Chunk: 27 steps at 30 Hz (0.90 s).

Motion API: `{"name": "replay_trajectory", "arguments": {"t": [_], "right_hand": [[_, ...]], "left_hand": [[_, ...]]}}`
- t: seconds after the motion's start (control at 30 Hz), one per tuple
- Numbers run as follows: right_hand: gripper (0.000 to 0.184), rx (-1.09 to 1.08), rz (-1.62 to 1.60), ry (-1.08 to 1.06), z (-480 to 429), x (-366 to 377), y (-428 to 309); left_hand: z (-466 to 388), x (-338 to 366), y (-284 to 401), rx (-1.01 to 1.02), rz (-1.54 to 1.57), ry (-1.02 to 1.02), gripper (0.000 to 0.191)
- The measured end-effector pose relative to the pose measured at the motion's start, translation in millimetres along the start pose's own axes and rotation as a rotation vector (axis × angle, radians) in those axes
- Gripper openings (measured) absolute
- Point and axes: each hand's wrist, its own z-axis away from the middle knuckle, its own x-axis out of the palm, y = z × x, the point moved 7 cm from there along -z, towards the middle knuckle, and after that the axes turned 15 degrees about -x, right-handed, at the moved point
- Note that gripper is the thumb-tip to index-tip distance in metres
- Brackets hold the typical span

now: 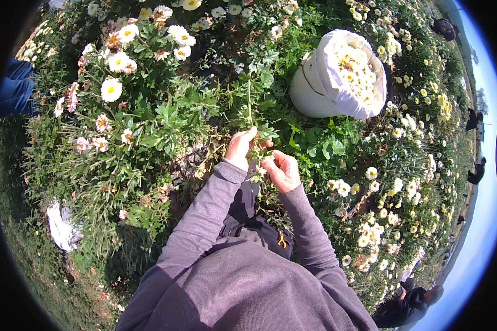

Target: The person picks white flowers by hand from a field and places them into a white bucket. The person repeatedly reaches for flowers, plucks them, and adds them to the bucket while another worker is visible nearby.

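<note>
Both my hands meet on a green leafy stem (pixel 249 101) in front of my body. My left hand (pixel 239 148) is closed around it, thumb pointing away from me along the stalk. Just to the right and nearer to me, my right hand (pixel 282 170) pinches at the leafy tip (pixel 256 165) between thumb and fingers. Small pale bits show beside those fingertips; whether they are buds or petals I cannot tell. Beyond my hands, to the right, a white bucket (pixel 312 87) leans amid the greenery. Its white cloth liner (pixel 335 97) holds many cut cream flower heads (pixel 354 72).
White chrysanthemum-like flowers (pixel 112 89) grow at the left, and more blooms (pixel 368 236) crowd the right. A white cloth or bag (pixel 62 227) lies at the lower left. Orange-handled snips (pixel 281 239) hang by my waist. A person (pixel 410 304) bends at the lower right; a denim-clad leg (pixel 16 89) stands at the left.
</note>
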Motion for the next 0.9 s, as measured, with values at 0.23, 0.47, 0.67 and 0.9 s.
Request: {"name": "replay_trajectory", "arguments": {"t": [0.23, 0.47, 0.67, 0.9], "right_hand": [[0.015, -0.438, 0.794, -0.066, 11, -2, -37], [0.012, -0.288, 0.324, 0.363, 8, -121, -99], [0.047, -0.622, 0.564, 0.106, -46, -57, -232], [0.033, -1.108, 0.438, -1.178, 60, 164, -276]], "left_hand": [[-25, -33, -25, -0.017, -0.263, 0.239, 0.028], [-26, -116, 1, 0.061, -0.932, 0.583, 0.031], [93, -60, 21, 0.759, -1.164, 0.696, 0.024], [188, -103, 69, 0.826, -0.601, 0.994, 0.02]]}}
